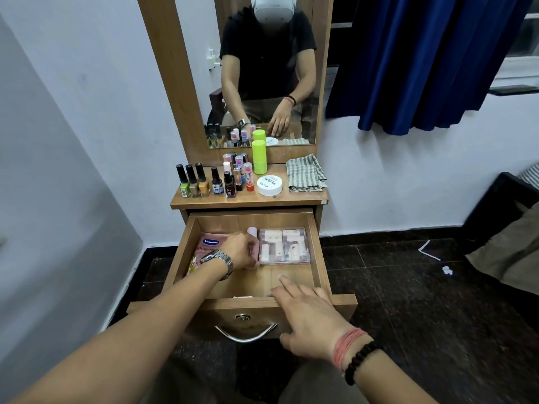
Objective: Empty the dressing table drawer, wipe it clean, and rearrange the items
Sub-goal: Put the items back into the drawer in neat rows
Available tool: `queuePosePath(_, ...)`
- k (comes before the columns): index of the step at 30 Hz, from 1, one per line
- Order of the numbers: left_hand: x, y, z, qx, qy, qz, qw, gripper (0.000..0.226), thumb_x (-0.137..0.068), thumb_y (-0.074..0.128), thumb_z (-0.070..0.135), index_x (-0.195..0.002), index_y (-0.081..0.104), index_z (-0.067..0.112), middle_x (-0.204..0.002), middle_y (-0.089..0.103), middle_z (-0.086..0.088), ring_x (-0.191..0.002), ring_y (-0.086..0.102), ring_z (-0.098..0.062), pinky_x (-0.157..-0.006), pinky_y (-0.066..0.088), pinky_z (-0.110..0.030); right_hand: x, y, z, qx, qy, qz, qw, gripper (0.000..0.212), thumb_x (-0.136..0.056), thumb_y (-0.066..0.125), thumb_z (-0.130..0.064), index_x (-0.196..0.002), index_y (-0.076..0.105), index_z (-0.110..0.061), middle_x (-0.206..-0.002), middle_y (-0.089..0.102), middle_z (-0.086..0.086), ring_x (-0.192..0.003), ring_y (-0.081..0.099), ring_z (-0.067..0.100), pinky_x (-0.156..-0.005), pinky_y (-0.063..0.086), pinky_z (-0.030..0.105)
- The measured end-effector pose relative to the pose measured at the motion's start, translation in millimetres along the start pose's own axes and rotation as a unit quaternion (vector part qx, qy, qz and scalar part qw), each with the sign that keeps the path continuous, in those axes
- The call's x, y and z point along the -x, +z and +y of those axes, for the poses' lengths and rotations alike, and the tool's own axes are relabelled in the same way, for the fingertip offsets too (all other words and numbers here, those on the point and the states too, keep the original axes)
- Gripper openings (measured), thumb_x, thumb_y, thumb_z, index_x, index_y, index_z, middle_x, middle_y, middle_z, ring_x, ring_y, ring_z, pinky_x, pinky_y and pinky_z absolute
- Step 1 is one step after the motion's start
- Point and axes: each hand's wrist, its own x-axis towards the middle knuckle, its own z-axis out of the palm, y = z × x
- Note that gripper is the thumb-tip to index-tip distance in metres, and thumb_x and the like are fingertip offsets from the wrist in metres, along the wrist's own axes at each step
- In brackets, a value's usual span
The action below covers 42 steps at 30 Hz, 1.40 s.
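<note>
Left hand (243,252) apparently gripping pink tube (252,232) in drawer (316,249), right hand (306,313) flat on front edge, nail polishes (192,182) above.

Soft, even indoor light fills the room, moderately bright, with a cool cast on the wall (87,112) and only faint shadows inside the drawer (256,284). The wide lens bends straight lines toward the edges and stretches the forearms. The centre is fairly sharp; the dark floor (408,301) shows dull reflections.
</note>
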Motion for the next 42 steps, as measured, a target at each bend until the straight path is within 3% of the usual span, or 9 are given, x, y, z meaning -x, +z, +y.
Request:
queuePosePath(3, -1.0, 0.6, -2.6, 0.015, -0.024, 0.017, 0.999, 0.044, -0.07, 0.077, 0.025, -0.112, 0.061, 0.021, -0.107, 0.056, 0.0, -0.102, 0.052, -0.017, -0.079, 0.04, -0.023, -0.1, -0.5, -0.2, 0.001, 0.0, 0.0, 1.0, 0.074, -0.079, 0.06, -0.031, -0.143, 0.025, -0.03, -0.161, 0.005, 0.001, -0.141, 0.021, 0.019, -0.111, 0.015, 0.038)
queuePosePath(7, -2.4, -0.3, 0.2, 0.012, -0.044, 0.048, 0.998, 0.034, -0.078, 0.068, 0.021, -0.112, 0.061, 0.019, -0.115, 0.056, -0.003, -0.11, 0.053, -0.02, -0.087, 0.043, -0.028, 0.4, -0.4, 0.5, 0.003, 0.0, -0.002, 1.0, 0.074, -0.079, 0.06, -0.031, -0.144, 0.025, -0.03, -0.161, 0.005, 0.001, -0.141, 0.021, 0.02, -0.111, 0.016, 0.038)
queuePosePath(13, 8.3, -37.2, 27.0, -0.038, 0.049, 0.125, 0.99, 0.011, -0.087, 0.055, 0.029, -0.092, 0.065, 0.029, -0.096, 0.069, 0.009, -0.091, 0.064, -0.015, -0.079, 0.054, -0.034, -0.6, 0.6, 2.6, -0.009, -0.011, 0.003, 1.0, 0.075, -0.078, 0.06, -0.03, -0.143, 0.023, -0.032, -0.161, 0.0, -0.001, -0.141, 0.017, 0.016, -0.111, 0.013, 0.036)
queuePosePath(18, 0.7, -86.0, 54.5, -0.053, 0.134, 0.202, 0.969, 0.016, -0.091, 0.052, 0.032, -0.092, 0.066, 0.027, -0.086, 0.069, 0.009, -0.074, 0.065, -0.01, -0.064, 0.057, -0.031, -1.4, -1.4, 2.7, -0.02, -0.023, 0.006, 1.0, 0.076, -0.077, 0.062, -0.03, -0.143, 0.023, -0.031, -0.16, -0.001, -0.002, -0.141, 0.016, 0.014, -0.11, 0.015, 0.033)
queuePosePath(23, -50.5, -147.2, 59.5, -0.046, 0.127, 0.284, 0.949, 0.017, -0.088, 0.058, 0.026, -0.102, 0.067, 0.019, -0.095, 0.069, 0.003, -0.088, 0.063, -0.015, -0.079, 0.055, -0.035, -2.1, -4.1, 1.7, -0.016, -0.024, -0.003, 1.0, 0.078, -0.079, 0.063, -0.026, -0.145, 0.023, -0.03, -0.161, -0.004, -0.001, -0.141, 0.016, 0.016, -0.109, 0.015, 0.034)
queuePosePath(33, -145.9, -164.7, 55.8, -0.142, -0.028, 0.184, 0.972, 0.055, -0.082, 0.063, 0.049, -0.13, 0.049, 0.024, -0.123, 0.06, -0.007, -0.121, 0.047, -0.033, -0.094, 0.036, -0.047, -6.9, -2.7, 0.6, -0.014, -0.024, 0.025, 0.999, 0.05, -0.097, 0.044, -0.021, -0.144, 0.027, -0.025, -0.161, -0.009, -0.001, -0.142, 0.014, 0.015, -0.11, 0.015, 0.038)
queuePosePath(36, -159.4, -159.8, 56.9, -0.167, -0.05, 0.141, 0.974, 0.056, -0.08, 0.064, 0.054, -0.127, 0.052, 0.026, -0.123, 0.06, -0.007, -0.12, 0.048, -0.032, -0.094, 0.034, -0.049, -8.8, -0.6, 0.1, 0.002, -0.004, 0.136, 0.991, 0.043, -0.086, 0.059, -0.038, -0.128, 0.051, -0.032, -0.158, 0.022, 0.002, -0.131, 0.039, 0.011, -0.103, 0.033, 0.031)
queuePosePath(40, -167.9, -155.2, 55.5, -0.166, -0.053, 0.133, 0.976, 0.054, -0.079, 0.069, 0.047, -0.125, 0.052, 0.025, -0.124, 0.058, -0.006, -0.119, 0.049, -0.031, -0.095, 0.032, -0.05, -4.9, -1.0, -6.8, -0.001, 0.024, 0.115, 0.993, 0.022, -0.059, 0.056, -0.052, -0.073, 0.071, -0.043, -0.108, 0.072, -0.011, -0.074, 0.067, 0.0, -0.064, 0.049, 0.012)
queuePosePath(42, -168.2, -155.3, 53.9, -0.16, -0.041, 0.142, 0.976, 0.051, -0.078, 0.07, 0.045, -0.121, 0.053, 0.024, -0.12, 0.06, -0.005, -0.116, 0.05, -0.03, -0.094, 0.032, -0.048, -0.1, -3.7, -8.7, -0.008, 0.037, 0.078, 0.996, 0.039, -0.043, 0.075, -0.06, -0.078, 0.072, -0.043, -0.112, 0.07, -0.009, -0.079, 0.067, 0.001, -0.068, 0.049, 0.013)
